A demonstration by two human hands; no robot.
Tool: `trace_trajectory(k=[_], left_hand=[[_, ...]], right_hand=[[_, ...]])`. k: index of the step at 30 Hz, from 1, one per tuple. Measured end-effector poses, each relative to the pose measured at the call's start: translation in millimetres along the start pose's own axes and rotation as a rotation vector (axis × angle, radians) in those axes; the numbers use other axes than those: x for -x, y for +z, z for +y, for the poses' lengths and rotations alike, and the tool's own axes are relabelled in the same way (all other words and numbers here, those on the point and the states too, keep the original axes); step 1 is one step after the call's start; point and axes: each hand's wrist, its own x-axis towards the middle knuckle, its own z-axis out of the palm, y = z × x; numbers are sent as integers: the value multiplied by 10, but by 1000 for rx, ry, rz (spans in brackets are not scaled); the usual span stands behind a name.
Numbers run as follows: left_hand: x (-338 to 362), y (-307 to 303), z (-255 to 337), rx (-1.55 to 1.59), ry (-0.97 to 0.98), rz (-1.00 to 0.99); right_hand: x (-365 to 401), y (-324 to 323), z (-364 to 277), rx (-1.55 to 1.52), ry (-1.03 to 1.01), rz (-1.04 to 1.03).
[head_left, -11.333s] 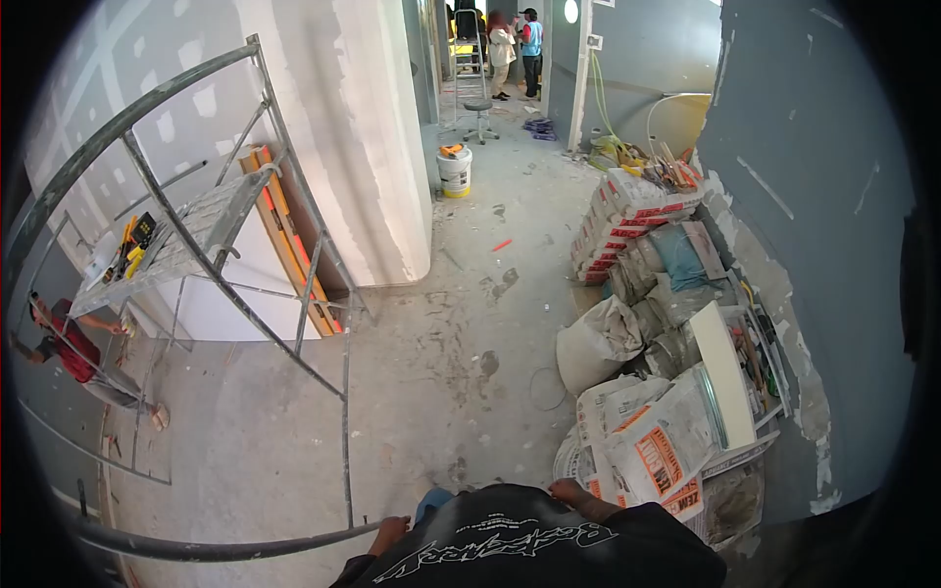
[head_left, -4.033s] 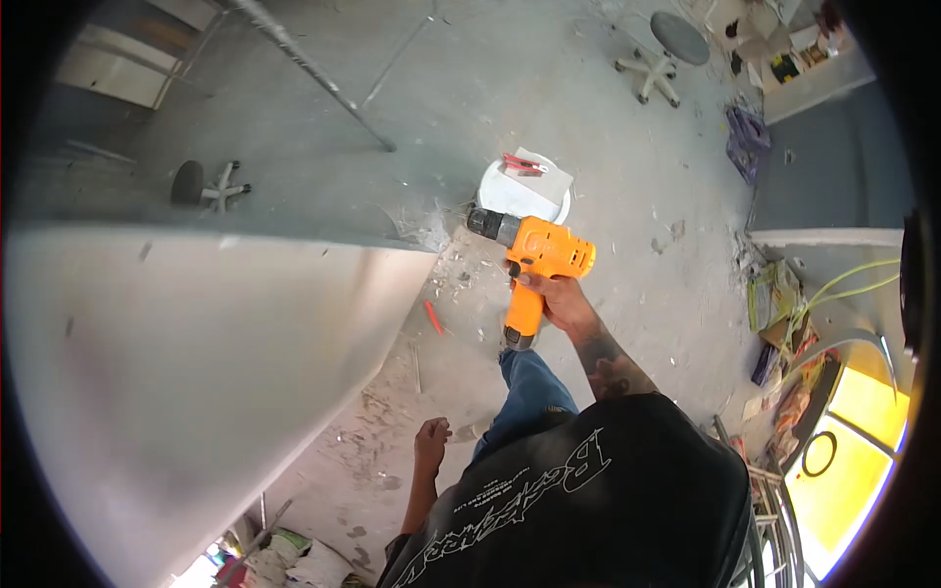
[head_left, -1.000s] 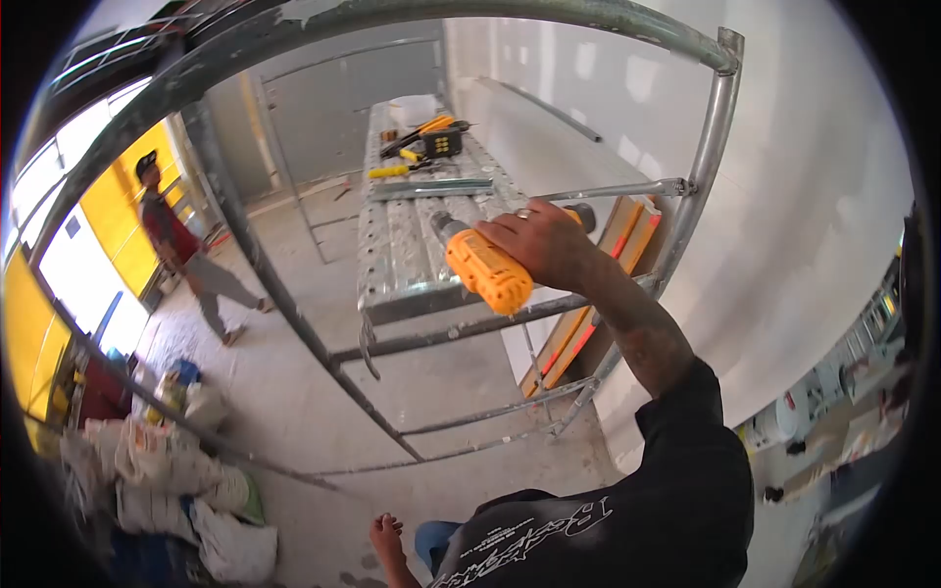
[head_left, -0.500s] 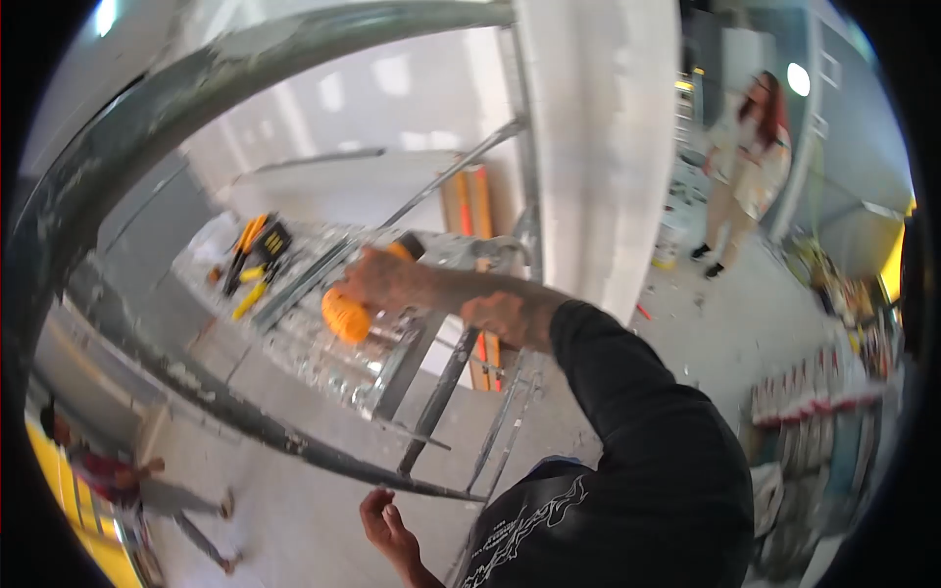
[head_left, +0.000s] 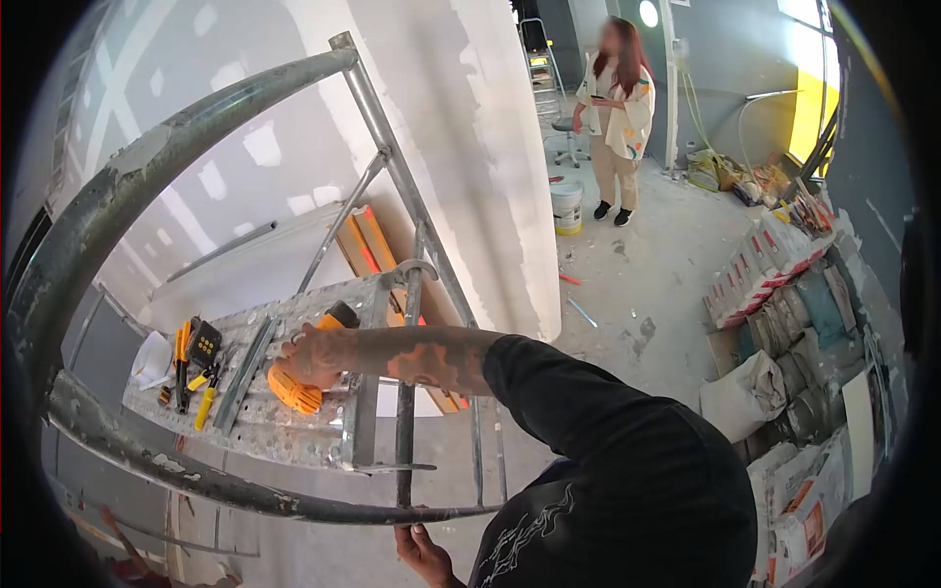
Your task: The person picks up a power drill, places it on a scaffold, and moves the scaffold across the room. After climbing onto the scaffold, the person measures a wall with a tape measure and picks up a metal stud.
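My right hand (head_left: 312, 355) is closed around an orange power tool (head_left: 296, 392) with a black end, on the perforated metal scaffold platform (head_left: 333, 421). My left hand (head_left: 423, 557) is at the lower scaffold rail (head_left: 333, 510), its fingers bent against the tube beside an upright; part of the grip is hidden. Left of the orange tool lie metal strips (head_left: 245, 372), a yellow-handled tool (head_left: 205, 407), an orange-and-black tool (head_left: 182, 358) and a black-and-yellow box-shaped item (head_left: 203, 340).
A curved scaffold tube (head_left: 167, 157) arches over the platform. Boards (head_left: 368, 245) lean behind it. A person (head_left: 618, 118) stands beyond a white bucket (head_left: 567, 206). Stacked bags (head_left: 774, 265) are at the right. Another person (head_left: 127, 559) is partly visible at lower left.
The view has turned, shifting the platform and standing person left. My left hand has come up to the lower rail. My right hand stays on the orange tool.
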Motion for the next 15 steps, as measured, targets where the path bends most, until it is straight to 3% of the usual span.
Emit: trace_trajectory(k=[6,15], left_hand=[[-3,30,-109,-73,73,21],[55,180,-41,35,-49,153]], right_hand=[[175,-298,-30,-38,-66,27],[318,-262,52,-77,-170,135]])
